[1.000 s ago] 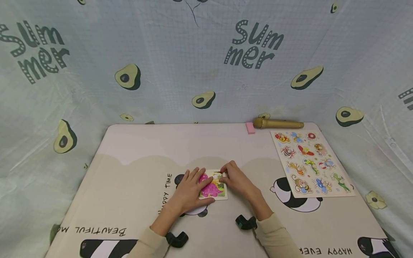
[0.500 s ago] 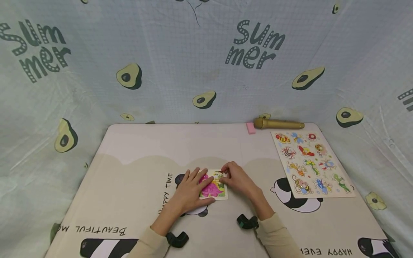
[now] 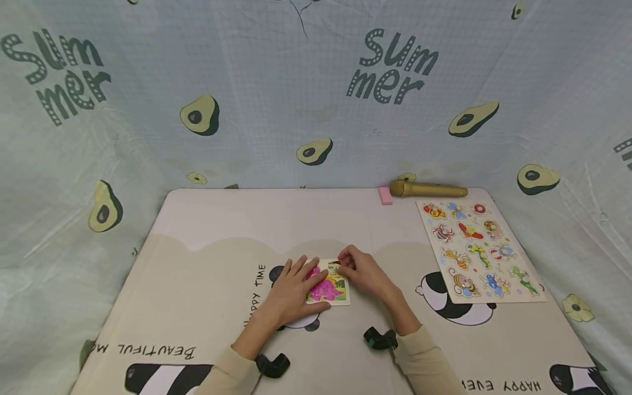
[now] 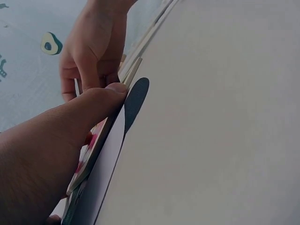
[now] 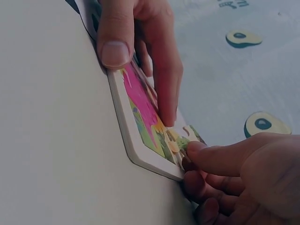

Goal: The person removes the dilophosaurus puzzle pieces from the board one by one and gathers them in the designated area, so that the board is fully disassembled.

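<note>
A small dinosaur jigsaw puzzle (image 3: 340,303) with a pink dinosaur and a pale frame lies on the table in the middle of the head view. Across its left part rests my left hand (image 3: 288,293), fingers spread and straight, thumb on the near edge. At the far right corner my right hand (image 3: 367,277) pinches a small puzzle piece (image 5: 183,140) between thumb and curled fingers. That piece looks tilted up from the frame in the right wrist view. My left fingers cover some of the picture, and the right fingers hide part of the piece.
To the right lies a large puzzle board (image 3: 474,252) with several cartoon insects. Behind it, a gold microphone-shaped thing (image 3: 428,189) and a pink block (image 3: 385,196) sit by the table's back edge. A patterned curtain (image 3: 266,99) surrounds the table.
The right fingers have shifted very slightly at the puzzle's far right corner, still pinching the piece. The left hand stays in place on the puzzle. The head view has drifted a little.
</note>
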Available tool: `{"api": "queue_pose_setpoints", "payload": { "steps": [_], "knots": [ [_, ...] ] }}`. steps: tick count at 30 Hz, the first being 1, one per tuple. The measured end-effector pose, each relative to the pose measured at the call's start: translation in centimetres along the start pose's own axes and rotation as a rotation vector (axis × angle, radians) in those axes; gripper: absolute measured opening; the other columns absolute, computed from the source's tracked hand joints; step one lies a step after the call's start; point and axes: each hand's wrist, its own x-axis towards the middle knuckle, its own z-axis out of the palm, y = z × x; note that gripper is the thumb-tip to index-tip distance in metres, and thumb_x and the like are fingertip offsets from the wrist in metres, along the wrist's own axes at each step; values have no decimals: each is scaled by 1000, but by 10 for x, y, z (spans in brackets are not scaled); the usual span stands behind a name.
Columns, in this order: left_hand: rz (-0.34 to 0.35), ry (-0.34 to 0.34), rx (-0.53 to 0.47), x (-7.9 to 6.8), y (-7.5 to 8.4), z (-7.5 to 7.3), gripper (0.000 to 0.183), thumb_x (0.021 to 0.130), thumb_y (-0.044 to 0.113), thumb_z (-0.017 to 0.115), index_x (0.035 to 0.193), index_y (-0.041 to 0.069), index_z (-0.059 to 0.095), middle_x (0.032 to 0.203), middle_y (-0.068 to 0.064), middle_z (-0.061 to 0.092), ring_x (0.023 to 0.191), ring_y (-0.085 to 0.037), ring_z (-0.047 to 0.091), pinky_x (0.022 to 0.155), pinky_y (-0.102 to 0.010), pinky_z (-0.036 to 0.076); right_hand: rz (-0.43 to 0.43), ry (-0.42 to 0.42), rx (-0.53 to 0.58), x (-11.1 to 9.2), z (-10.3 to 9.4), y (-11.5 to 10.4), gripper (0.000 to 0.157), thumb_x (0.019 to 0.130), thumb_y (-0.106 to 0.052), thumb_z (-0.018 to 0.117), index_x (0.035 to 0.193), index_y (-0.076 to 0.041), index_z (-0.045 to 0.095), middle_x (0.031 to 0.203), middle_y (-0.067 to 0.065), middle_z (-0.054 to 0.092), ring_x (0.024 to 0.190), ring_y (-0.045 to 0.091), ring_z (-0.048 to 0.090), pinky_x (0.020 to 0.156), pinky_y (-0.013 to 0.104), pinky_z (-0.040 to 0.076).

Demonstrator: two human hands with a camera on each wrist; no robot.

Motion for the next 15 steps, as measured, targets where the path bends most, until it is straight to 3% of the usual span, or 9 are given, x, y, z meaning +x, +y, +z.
{"api": "queue_pose_setpoints", "payload": {
  "steps": [8, 15],
  "knots": [
    [-5, -14, 1, 0, 0, -1, 75, 88, 70, 56, 149, 28, 49, 161, -5, 38, 152, -33, 30, 124, -58, 24, -1, 34, 17, 1, -7, 5, 20, 94, -13, 70, 110, -6, 61, 94, 4, 67, 80, 10, 58, 70, 20, 49],
    [-8, -20, -5, 0, 0, -2, 76, 88, 70, 56, 149, 27, 49, 161, -5, 38, 152, -33, 29, 124, -57, 23, 16, 138, 42, 4, -17, 11, 19, 95, -17, 68, 111, -9, 62, 93, 5, 66, 78, 12, 59, 69, 20, 49]
  ]
}}
